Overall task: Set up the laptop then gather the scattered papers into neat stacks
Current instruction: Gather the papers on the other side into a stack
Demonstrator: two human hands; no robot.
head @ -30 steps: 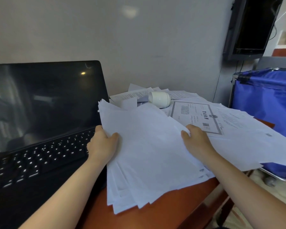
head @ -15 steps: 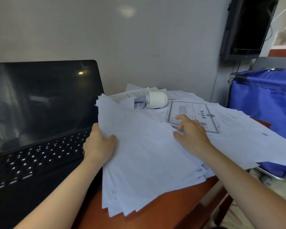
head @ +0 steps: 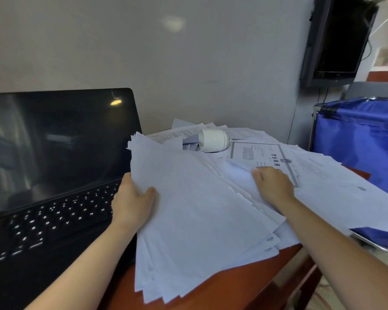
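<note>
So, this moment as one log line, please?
stage: gathering papers | left hand: grips paper stack | right hand: on loose sheets | laptop: open

papers [head: 199,209]: matt paper | laptop scrn [head: 54,142]: glossy | jar [head: 213,140]: glossy, smooth

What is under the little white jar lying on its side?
The glossy white round jar rests on loose printed white paper sheets. Those sheets cover the reddish-brown wooden table there, so anything beneath them cannot be seen.
</note>
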